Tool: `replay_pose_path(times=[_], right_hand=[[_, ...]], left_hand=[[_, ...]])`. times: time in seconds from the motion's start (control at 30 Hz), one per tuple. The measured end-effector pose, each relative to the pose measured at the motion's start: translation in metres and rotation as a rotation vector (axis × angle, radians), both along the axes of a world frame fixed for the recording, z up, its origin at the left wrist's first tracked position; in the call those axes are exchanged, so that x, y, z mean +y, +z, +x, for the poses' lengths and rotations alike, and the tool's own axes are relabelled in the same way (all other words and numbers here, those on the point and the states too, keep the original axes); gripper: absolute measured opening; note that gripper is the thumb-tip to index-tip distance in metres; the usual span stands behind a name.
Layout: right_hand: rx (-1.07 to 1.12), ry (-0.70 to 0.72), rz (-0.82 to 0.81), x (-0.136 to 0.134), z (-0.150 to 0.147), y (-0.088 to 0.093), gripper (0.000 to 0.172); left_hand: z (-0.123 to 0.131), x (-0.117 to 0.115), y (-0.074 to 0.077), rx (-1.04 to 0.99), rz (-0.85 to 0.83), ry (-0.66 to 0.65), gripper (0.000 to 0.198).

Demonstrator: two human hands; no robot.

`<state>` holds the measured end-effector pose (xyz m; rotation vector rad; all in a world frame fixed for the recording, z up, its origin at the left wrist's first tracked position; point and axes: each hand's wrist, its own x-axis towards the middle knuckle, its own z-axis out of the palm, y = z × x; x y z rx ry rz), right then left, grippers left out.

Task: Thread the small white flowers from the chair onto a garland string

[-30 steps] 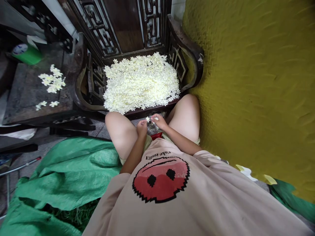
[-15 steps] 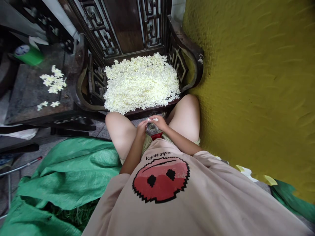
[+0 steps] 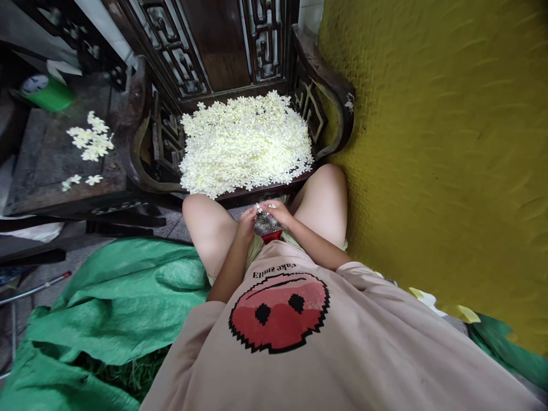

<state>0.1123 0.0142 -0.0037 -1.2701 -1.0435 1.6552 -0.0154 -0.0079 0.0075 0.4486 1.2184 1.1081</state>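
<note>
Between my knees, my left hand [image 3: 247, 221] is closed, its fingertips pinching near a small white flower [image 3: 258, 208]. My right hand [image 3: 279, 213] meets it from the other side, fingers closed at that same flower. More white blossoms [image 3: 273, 206] show along the top of my right fingers; how many lie in the hand is hidden. Just beyond my knees, a thick heap of white flowers [image 3: 246, 142] covers the seat of a dark carved wooden chair [image 3: 345, 108].
At left, a dark wooden table [image 3: 36, 165] bears a few loose flowers [image 3: 93, 137] and a green canister [image 3: 48, 93]. A green plastic sack [image 3: 141, 279] with stringy green material lies beside me. A yellow textured sheet [image 3: 436, 142] rises along the right.
My fingers shift slightly around the flower at their tips, and the right fingers stretch a little. The view moves very slightly; the heap stays as it was.
</note>
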Motion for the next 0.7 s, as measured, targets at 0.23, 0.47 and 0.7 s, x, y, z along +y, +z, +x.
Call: replay_pose_path(times=[0.23,0.47,0.7], right_hand=[[-0.072,0.016,0.055,0.001,-0.001,-0.003,0.037],[-0.232,-0.005,0.167,-0.002,-0.004,0.004,0.023],[-0.201,-0.118,0.106,-0.007,-0.01,0.002,0.014]], left_hand=[[0.001,-0.004,-0.004,0.28,0.033,0.017,0.03],[0.005,-0.006,-0.007,0.551,0.102,0.026,0.014],[0.009,-0.005,-0.007,0.588,0.105,-0.029,0.012]])
